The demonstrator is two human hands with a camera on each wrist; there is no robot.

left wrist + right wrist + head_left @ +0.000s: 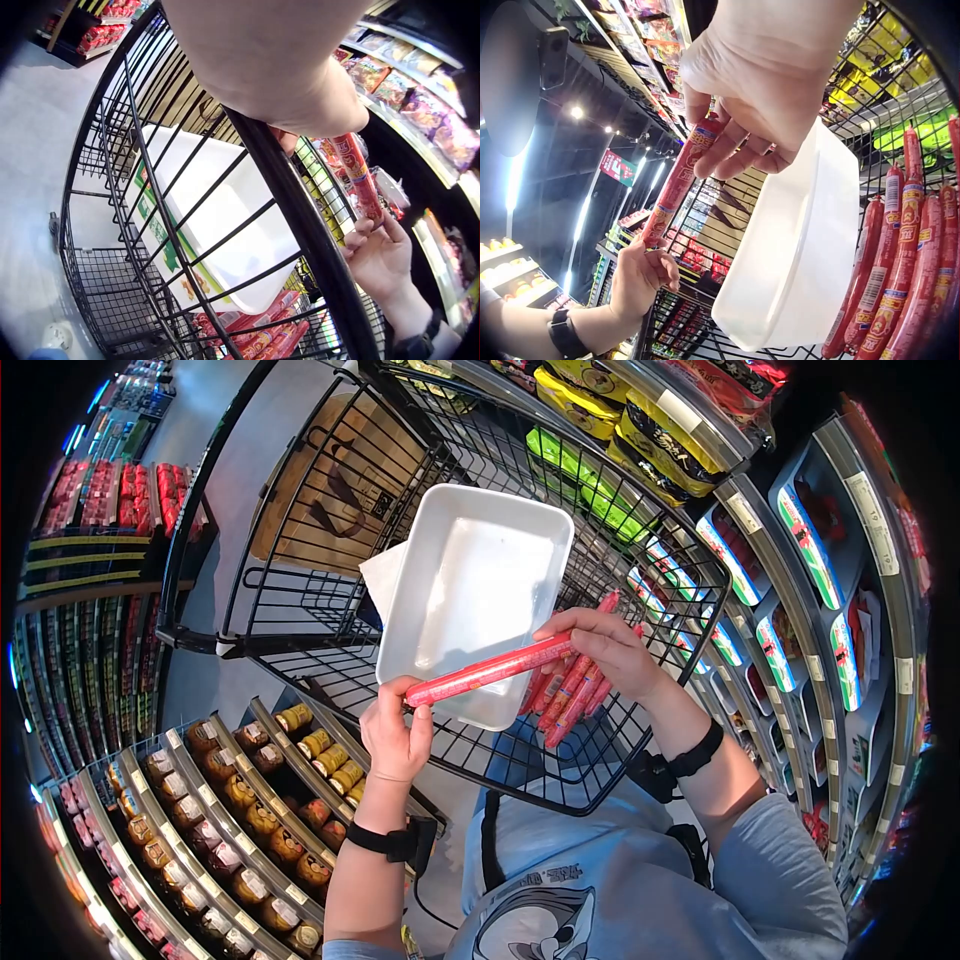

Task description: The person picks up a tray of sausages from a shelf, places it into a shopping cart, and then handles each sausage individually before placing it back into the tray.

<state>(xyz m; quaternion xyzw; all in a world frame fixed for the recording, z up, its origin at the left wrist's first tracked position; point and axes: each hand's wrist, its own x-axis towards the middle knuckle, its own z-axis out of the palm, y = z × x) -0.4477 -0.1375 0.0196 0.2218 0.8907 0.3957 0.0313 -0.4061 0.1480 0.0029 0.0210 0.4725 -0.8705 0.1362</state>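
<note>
A red wrapped sausage stick (490, 670) is held between both hands above a shopping cart. The left hand (396, 735) pinches one end, thumb and fingers on it. At the other end, the right hand (605, 650) grips with thumb and fingers, also plain in the right wrist view (757, 97). Below the stick, a white tray (480, 570) stands tilted in the cart. Several more red sticks (575, 700) lie beside the tray, under the right hand; the right wrist view shows them (889, 277) side by side.
The black wire cart (300, 590) surrounds the tray, with a brown board (325, 480) at its far side. Shelves of jars (240, 790) stand at lower left, yellow packages (650, 440) at upper right, and shelves with price labels (870, 510) along the right.
</note>
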